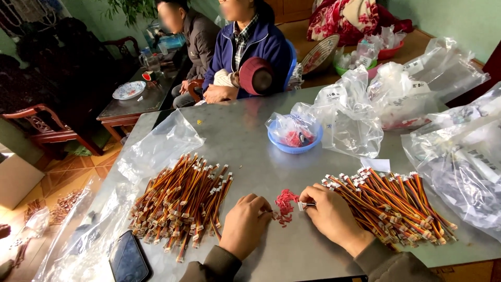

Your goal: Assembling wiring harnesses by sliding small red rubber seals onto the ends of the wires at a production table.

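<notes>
Red connector pieces [285,202] between both hands, right hand [329,213] pinching wire end [303,206]

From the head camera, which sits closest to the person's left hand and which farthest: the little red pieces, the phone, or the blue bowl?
From the left hand:
1. Red pieces, just to its right, by the fingertips.
2. Phone, lower left, at the table's near edge.
3. Blue bowl, farther back across the table, toward the right.

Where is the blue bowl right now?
In the head view, the blue bowl sits on the grey table above and a bit right of centre, beyond the small red pieces, touching the clear plastic bag on its right.
</notes>
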